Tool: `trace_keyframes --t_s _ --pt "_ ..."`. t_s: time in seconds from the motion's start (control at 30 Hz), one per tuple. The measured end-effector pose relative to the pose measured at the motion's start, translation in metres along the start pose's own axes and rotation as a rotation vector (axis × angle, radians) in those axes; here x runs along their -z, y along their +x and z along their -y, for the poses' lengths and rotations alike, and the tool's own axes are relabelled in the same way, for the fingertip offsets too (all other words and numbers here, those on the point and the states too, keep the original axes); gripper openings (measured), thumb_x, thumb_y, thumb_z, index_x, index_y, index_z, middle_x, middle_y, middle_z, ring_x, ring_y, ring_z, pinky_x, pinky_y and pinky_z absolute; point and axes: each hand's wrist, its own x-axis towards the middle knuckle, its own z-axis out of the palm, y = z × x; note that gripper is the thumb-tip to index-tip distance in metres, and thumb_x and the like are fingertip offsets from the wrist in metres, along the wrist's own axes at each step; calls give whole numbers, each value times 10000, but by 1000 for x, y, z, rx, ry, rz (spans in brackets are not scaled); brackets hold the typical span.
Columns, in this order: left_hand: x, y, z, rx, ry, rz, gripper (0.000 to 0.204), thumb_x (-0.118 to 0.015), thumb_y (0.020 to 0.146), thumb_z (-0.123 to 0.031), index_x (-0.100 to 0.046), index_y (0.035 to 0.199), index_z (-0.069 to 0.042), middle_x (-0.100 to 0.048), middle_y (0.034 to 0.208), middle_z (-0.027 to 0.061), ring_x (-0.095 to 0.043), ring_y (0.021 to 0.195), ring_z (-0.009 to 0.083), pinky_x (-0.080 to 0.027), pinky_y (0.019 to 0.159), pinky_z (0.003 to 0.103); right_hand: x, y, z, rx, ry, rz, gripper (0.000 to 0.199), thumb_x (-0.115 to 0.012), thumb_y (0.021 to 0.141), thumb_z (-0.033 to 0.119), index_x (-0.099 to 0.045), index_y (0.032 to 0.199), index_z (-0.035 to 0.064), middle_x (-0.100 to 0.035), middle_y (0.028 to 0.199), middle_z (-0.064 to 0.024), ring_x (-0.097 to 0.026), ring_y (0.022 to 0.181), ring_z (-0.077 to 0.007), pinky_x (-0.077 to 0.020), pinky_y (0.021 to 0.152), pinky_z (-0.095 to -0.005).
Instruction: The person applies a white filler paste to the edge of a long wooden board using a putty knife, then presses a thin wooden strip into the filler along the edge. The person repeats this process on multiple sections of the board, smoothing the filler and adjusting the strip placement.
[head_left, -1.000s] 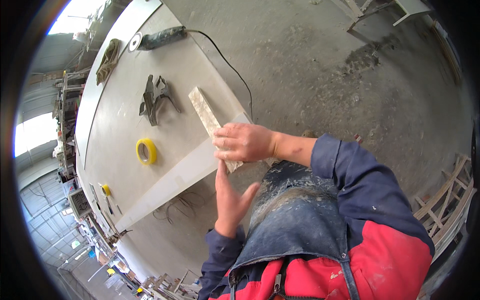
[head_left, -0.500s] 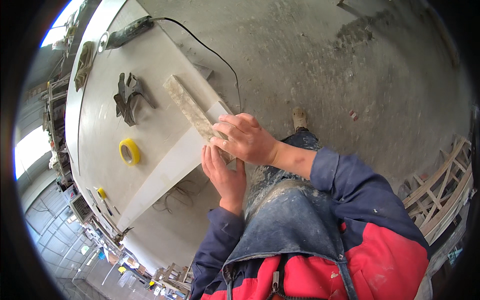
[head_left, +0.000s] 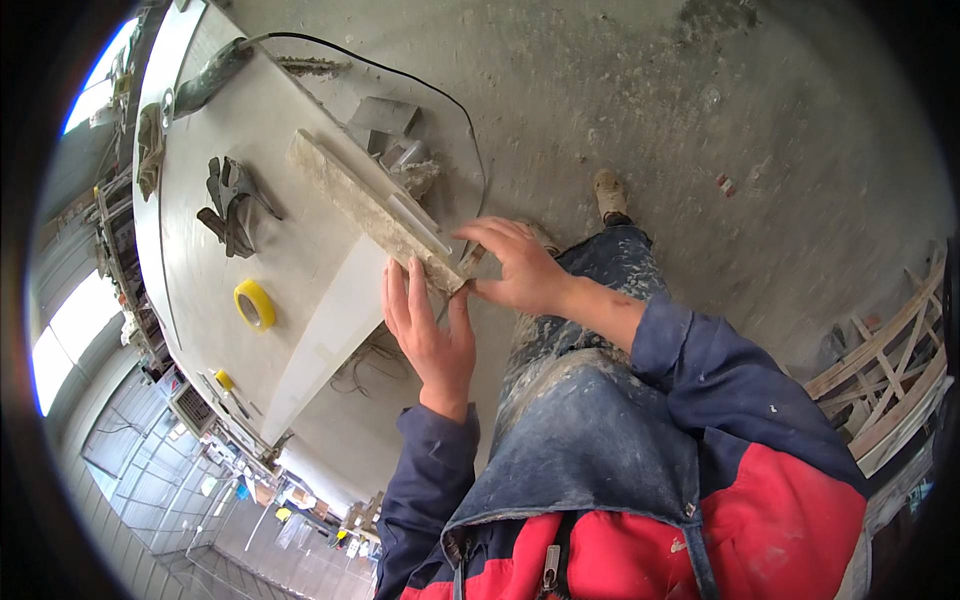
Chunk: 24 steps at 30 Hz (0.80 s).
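A long plaster-stained strip (head_left: 365,210), apparently wood, lies slanting across the right edge of the pale tabletop. My left hand (head_left: 430,335) holds its near end, with the fingers on its left side and the thumb at the end. My right hand (head_left: 525,268) is open beside the same end, fingers and thumb apart; its fingertips reach the strip's right side, and contact there is unclear. Under the strip a white tapering sheet (head_left: 330,320) runs toward the near left. Along the strip's right edge shows a narrow whitish piece (head_left: 422,222).
On the tabletop (head_left: 290,300) lie spring clamps (head_left: 232,205), yellow tape (head_left: 254,304) and a corded power tool (head_left: 210,75). Its black cable (head_left: 400,72) hangs down to the floor past a grey block (head_left: 385,116) and rubble. Wooden lattice frames (head_left: 885,370) stand far right.
My right hand's fingers have come off the strip's top, shifting right and spreading. My left hand stays at the strip's end. The view has shifted, bringing the floor block into sight.
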Motion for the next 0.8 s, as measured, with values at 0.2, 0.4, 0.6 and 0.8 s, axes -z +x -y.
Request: trace_keyframes --t_s 0.2,0.4,0.6,0.8 --pt "1 8 3 -54 29 5 679 -821 825 -65 -577 1456 -13 -533 1515 233 -503 1407 424 -392 1160 498 -1 20 -4 -51 293 101 499 -873 746 144 -711 1209 53 -754 1102 -126 -713 1042 -289 -524 976 -401" --pt "2 13 0 -32 89 -1 669 -835 806 -59 -602 1431 -11 -543 1500 234 -540 1359 413 -426 1132 485 2 26 -5 -165 478 181 443 -871 758 79 -716 1169 16 -772 1085 -135 -736 997 -246 -565 907 -365" --pt "-1 19 2 -20 84 -30 679 -863 788 -50 -616 1419 -12 -567 1463 234 -577 1310 398 -463 1091 464 0 32 -11 -182 481 191 416 -867 779 96 -715 1158 17 -765 1075 -104 -712 1003 -207 -550 915 -345" --pt "0 17 2 -6 62 -17 685 -862 804 -53 -608 1439 -20 -560 1468 230 -572 1323 387 -469 1087 454 4 33 -12 -158 456 195 387 -858 777 119 -732 1127 12 -777 1077 -140 -746 1009 -241 -567 907 -349"
